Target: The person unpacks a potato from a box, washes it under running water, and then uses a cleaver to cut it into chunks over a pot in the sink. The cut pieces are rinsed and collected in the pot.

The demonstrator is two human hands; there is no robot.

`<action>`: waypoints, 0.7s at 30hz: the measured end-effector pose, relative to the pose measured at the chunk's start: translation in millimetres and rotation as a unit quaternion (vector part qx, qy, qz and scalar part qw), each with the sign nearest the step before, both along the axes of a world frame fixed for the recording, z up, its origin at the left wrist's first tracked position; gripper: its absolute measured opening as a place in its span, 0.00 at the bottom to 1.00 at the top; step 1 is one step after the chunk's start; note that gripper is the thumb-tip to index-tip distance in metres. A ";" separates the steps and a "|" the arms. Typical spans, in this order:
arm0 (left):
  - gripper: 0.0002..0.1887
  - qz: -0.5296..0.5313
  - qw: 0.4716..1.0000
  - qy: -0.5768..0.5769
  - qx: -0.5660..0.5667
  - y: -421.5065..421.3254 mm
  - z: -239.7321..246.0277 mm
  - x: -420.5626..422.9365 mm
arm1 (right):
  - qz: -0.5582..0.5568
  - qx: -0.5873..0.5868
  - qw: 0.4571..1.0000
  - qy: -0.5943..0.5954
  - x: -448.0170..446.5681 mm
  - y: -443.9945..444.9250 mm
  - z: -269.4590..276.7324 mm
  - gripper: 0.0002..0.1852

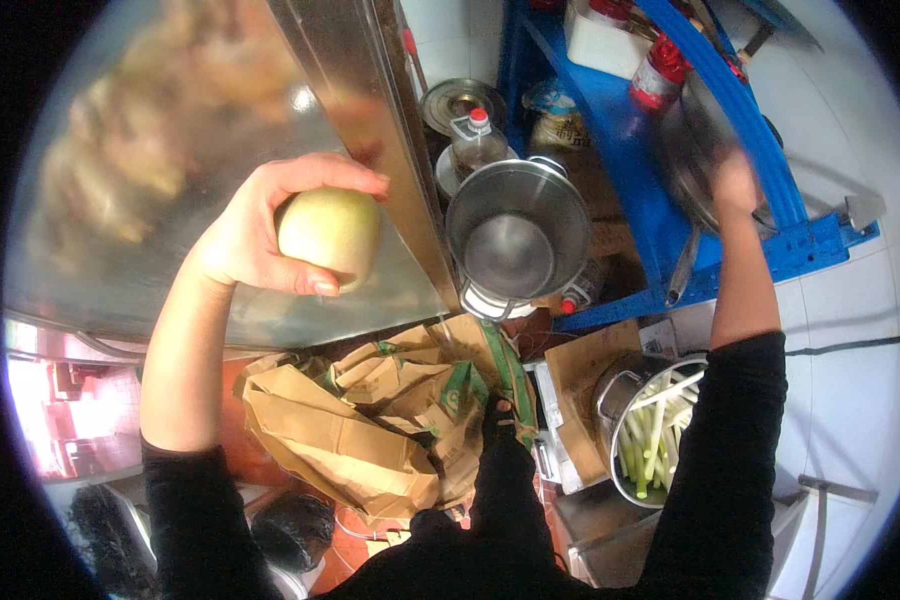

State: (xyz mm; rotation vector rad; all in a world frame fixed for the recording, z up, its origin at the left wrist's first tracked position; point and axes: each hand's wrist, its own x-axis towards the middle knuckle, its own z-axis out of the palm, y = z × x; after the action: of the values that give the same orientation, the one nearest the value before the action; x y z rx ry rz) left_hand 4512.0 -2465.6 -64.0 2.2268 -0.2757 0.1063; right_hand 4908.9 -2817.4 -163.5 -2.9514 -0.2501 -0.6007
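Note:
My left hand [270, 232] is closed around a round, pale yellow-green fruit or vegetable [330, 236], held up in front of a steamy or cloudy glass surface [270, 322]. On the right, my right hand [735, 184], blurred, is over a metal pan [694, 150] on a blue metal shelf [615, 112]; whether its fingers grip anything cannot be told. Between the hands, lower down, stands a deep metal pot [517, 232] with two side handles, its inside showing bare metal.
Crumpled brown paper bags [345, 442] lie below. A metal pot [607, 450] of cut green-white stalks [652, 442] stands beside flattened cardboard [577, 405]. A red-capped plastic bottle [480, 142], a round metal lid [461, 101] and a red jar [656, 75] are farther back.

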 end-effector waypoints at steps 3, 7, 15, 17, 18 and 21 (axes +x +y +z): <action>0.39 -0.005 1.000 -0.006 -0.014 1.8 2.0 3.5 | 0.125 0.035 0.984 -0.119 -23.3 1.6 -2.2 0.11; 0.39 0.018 0.999 0.007 -0.025 -0.2 0.7 1.5 | 0.286 -0.135 0.912 -0.262 -85.6 32.3 -3.8 0.06; 0.38 0.006 1.000 -0.027 0.005 -4.3 3.6 7.1 | 0.522 -0.233 0.818 -0.068 -202.3 80.1 -110.8 0.07; 0.38 0.014 0.999 -0.014 -0.026 -5.7 3.0 6.4 | 0.521 -0.209 0.828 0.004 -201.2 75.8 -145.3 0.07; 0.38 0.022 0.999 -0.011 -0.026 -6.6 5.0 3.6 | 0.526 -0.185 0.830 -0.003 -201.7 73.0 -156.9 0.07; 0.38 0.029 0.999 -0.012 -0.038 -11.8 2.8 5.3 | 0.491 -0.062 0.869 0.019 -193.5 52.7 -166.8 0.12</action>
State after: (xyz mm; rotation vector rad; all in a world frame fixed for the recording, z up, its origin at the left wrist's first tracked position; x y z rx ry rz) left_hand 4517.3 -2477.4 -61.1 2.1591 -0.2177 0.1728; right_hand 4715.5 -2764.8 -330.2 -2.4200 -1.6696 -0.3565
